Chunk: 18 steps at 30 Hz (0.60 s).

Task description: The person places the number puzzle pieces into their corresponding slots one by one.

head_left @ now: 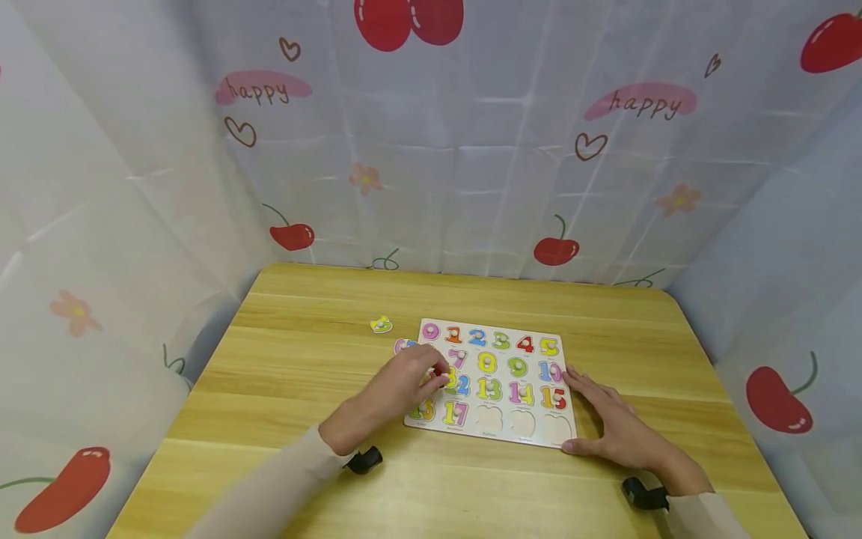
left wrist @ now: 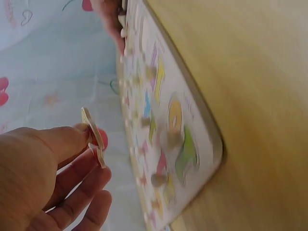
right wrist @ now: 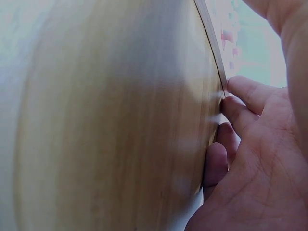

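A wooden number puzzle board [head_left: 471,436] lies on the table, with knobbed coloured number pieces seated in its rows. Three bare recesses [head_left: 522,423] show at the right of its bottom row. Over the board's left part, my left hand [head_left: 404,378] pinches a thin wooden number piece [left wrist: 95,137] between thumb and fingers; the left wrist view catches it edge-on, raised off the board. My right hand [head_left: 622,430] rests at the board's right side, thumb at the lower right corner and fingers along the edge. In the right wrist view its fingertips [right wrist: 236,113] touch down beside that edge.
A yellow and green number piece [head_left: 381,325] lies on the table left of the board. Another purple and blue piece [head_left: 402,345] sits by the board's upper left edge, partly behind my left hand. A patterned curtain [head_left: 431,150] hangs behind the wooden table [head_left: 323,299].
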Available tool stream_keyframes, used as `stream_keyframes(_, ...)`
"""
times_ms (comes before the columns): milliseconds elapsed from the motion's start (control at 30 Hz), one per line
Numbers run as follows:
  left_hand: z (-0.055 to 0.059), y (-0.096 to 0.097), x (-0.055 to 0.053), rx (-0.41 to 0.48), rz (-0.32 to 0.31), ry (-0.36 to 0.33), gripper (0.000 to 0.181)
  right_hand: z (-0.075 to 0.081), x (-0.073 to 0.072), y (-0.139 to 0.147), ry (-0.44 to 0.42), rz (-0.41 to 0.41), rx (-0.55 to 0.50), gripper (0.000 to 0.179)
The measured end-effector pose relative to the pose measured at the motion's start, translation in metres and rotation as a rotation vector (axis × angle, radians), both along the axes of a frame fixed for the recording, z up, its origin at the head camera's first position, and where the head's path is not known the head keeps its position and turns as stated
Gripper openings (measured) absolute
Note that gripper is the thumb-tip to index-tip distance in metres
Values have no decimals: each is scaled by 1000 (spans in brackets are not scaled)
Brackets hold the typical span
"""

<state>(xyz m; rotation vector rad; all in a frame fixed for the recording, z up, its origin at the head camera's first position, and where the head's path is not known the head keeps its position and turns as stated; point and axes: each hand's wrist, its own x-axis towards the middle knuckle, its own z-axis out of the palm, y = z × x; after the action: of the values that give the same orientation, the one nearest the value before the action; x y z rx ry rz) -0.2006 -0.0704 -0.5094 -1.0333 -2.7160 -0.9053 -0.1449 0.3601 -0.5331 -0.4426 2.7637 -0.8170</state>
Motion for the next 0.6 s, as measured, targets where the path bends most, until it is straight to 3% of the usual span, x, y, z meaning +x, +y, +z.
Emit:
stream_keyframes(267, -13, 30, 11, -51, -138, 40, 9, 0, 0, -1, -2, 2, 1, 122)
stream_keyframes(433, -24, 47, 13, -109, -181, 52, 8, -2, 0, -1, -9, 1, -3, 122)
stream_keyframes(600, -29, 62, 15, -179, -203, 96, 7, -2, -1, 2, 2, 0, -14, 122)
